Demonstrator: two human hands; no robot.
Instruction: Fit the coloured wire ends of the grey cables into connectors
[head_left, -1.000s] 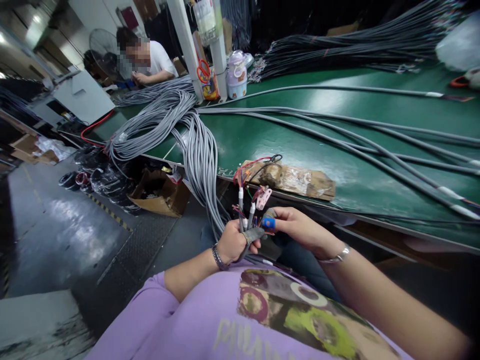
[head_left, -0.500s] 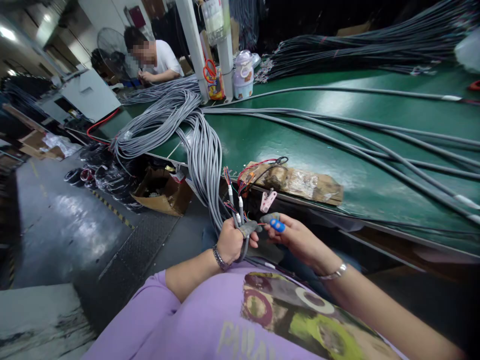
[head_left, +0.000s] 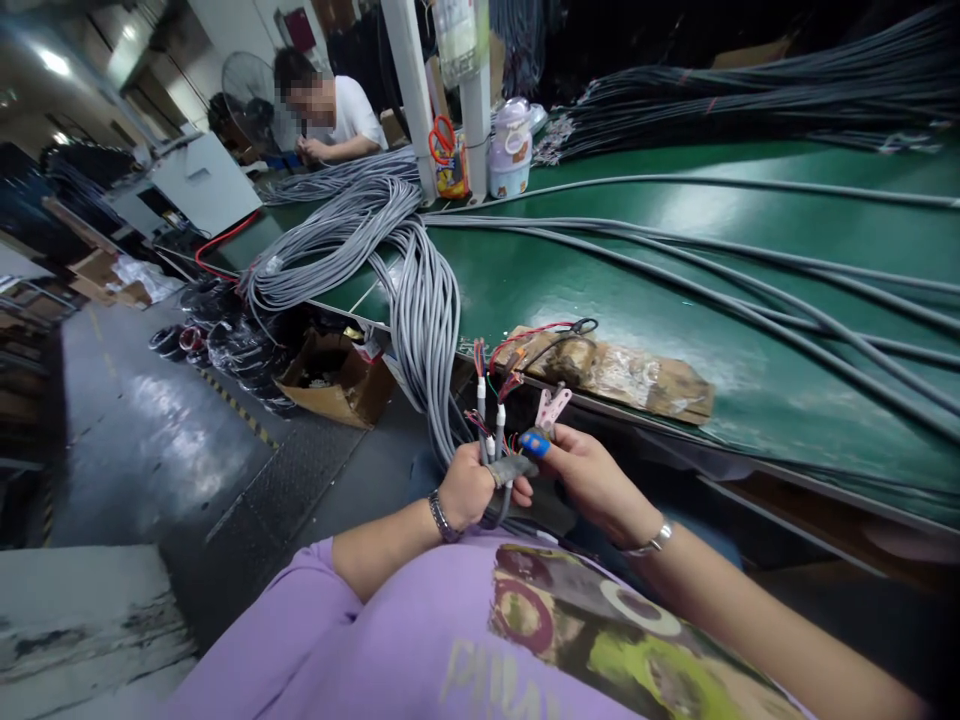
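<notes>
Basically, the left hand (head_left: 466, 488) is clenched around gray cables (head_left: 500, 424) just before the bench edge (head_left: 622, 408), their white-banded ends pointing up and away from the wearer, long axes nearly upright in view. Rightward, the right hand (head_left: 589, 478) has come nearer the left than half a second ago; whether its bent fingers pinch a wire, I cannot tell.

Pretty clearly a cable workshop: bundled grey cables (head_left: 431, 310) hung just beyond the left hand (head_left: 465, 487), with a long green workbench (head_left: 540, 280) past the right hand (head_left: 589, 475).
</notes>
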